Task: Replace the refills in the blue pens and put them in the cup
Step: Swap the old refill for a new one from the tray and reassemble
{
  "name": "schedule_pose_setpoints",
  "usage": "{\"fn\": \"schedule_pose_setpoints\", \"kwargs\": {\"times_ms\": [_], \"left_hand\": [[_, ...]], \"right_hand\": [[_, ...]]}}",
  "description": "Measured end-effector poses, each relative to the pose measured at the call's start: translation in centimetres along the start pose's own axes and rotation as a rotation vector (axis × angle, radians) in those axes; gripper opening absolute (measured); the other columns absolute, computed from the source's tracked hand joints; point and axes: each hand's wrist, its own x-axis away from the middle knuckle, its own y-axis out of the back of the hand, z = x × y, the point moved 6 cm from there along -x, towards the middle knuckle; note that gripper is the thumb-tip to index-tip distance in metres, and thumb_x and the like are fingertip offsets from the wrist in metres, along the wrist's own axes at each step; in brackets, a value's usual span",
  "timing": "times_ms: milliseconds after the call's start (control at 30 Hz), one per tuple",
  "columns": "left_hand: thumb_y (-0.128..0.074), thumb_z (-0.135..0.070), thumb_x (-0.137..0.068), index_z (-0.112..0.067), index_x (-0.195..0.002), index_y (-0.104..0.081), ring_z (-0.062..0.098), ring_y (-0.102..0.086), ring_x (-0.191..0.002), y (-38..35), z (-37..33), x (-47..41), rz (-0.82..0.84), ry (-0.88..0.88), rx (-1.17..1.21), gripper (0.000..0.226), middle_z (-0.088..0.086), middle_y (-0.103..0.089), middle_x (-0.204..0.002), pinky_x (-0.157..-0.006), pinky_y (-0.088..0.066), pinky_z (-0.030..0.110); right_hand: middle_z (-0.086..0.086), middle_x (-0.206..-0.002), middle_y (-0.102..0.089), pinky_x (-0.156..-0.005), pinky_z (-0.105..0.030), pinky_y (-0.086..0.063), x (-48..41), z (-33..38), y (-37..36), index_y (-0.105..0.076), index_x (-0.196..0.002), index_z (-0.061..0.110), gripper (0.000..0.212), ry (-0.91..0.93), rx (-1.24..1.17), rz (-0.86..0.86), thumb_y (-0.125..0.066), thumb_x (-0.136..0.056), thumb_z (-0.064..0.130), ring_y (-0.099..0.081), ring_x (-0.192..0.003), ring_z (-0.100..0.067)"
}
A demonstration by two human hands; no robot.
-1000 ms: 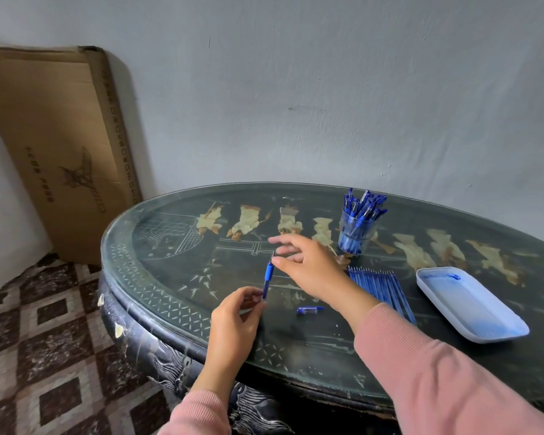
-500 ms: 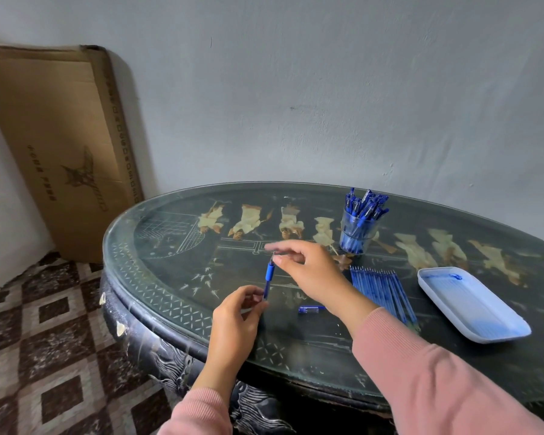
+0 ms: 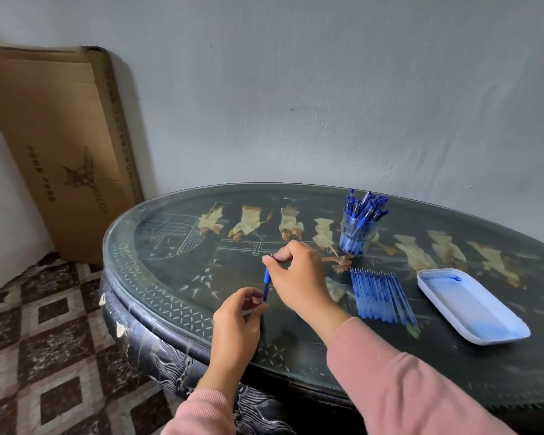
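The blue pen stands near-upright, left hand pinching bottom, right hand top

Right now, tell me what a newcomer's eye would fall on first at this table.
First, the left hand and right hand pinching a blue pen by its ends, above the near edge of the dark inlaid table. Next, the clear cup crammed with blue pens farther back, then the row of blue refills and the white tray to the right of the hands.

Btm of pen hidden in left hand; table cut off rt.
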Motion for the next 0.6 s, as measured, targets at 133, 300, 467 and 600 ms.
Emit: {"fn": "schedule_pose_setpoints", "kwargs": {"times_ms": [133,300,467,600], "left_hand": [[-0.074,0.002,-0.080,-0.016,-0.089,-0.068,0.000,-0.065,-0.081,0.0,0.2,0.0,0.002,0.005,-0.003,0.020,-0.006,-0.068,-0.082,-0.069,-0.043,0.003],[-0.075,0.000,-0.080,-0.018,-0.088,-0.067,-0.001,-0.066,-0.079,0.0,0.3,-0.1,0.011,0.037,0.021,0.021,-0.007,-0.068,-0.082,-0.069,-0.046,0.005],[-0.077,-0.002,-0.079,-0.031,-0.081,-0.061,-0.003,-0.065,-0.077,0.2,0.3,-0.3,0.022,0.059,0.036,0.033,-0.009,-0.069,-0.078,-0.069,-0.045,0.005],[-0.077,-0.001,-0.079,-0.032,-0.081,-0.061,-0.004,-0.065,-0.078,0.1,0.1,-0.2,0.036,0.055,0.046,0.035,-0.007,-0.069,-0.078,-0.069,-0.043,0.002]], "right_hand": [[-0.004,-0.086,-0.060,-0.062,-0.009,-0.034,0.1,-0.3,-0.2,-0.055,-0.073,0.011,0.022,-0.042,-0.067,-0.041,-0.071,-0.087,0.018,-0.051,-0.077,-0.011],[-0.006,-0.090,-0.060,-0.061,-0.013,-0.036,0.0,-0.1,-0.7,-0.053,-0.074,0.014,0.023,-0.083,-0.109,0.013,-0.071,-0.087,0.021,-0.052,-0.076,-0.012],[0.006,-0.106,-0.060,-0.078,-0.015,-0.043,0.2,-2.4,1.2,-0.063,-0.102,0.022,0.013,-0.085,-0.224,0.082,-0.066,-0.091,0.029,-0.056,-0.097,-0.010],[0.010,-0.119,-0.056,-0.103,-0.032,-0.040,0.6,-7.7,1.8,-0.066,-0.117,0.029,0.024,-0.042,0.466,0.408,-0.063,-0.093,0.025,-0.046,-0.117,-0.013]]}}
